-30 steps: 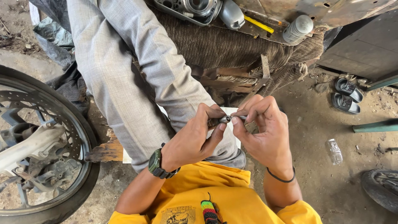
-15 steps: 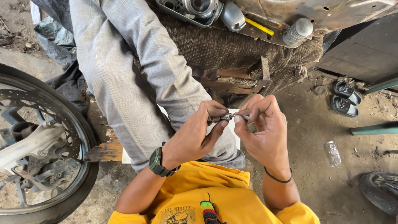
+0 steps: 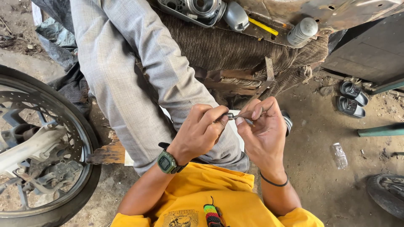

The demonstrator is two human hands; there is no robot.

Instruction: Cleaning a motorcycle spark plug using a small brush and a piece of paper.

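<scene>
head view: left hand (image 3: 201, 133) and right hand (image 3: 264, 133) each pinch one end of a small metal part (image 3: 234, 115), both grips clenched on it above the grey trouser leg (image 3: 139, 84). open room lies right over the dirt floor (image 3: 320, 168); a motorcycle wheel (image 3: 42, 151) bounds the left. hands sit slightly lower than before.

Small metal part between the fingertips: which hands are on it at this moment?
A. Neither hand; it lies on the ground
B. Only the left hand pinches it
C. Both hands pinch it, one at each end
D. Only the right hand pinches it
C: the left hand and the right hand meet at chest height, and the fingertips of each close on the small metal part from opposite ends.
</scene>
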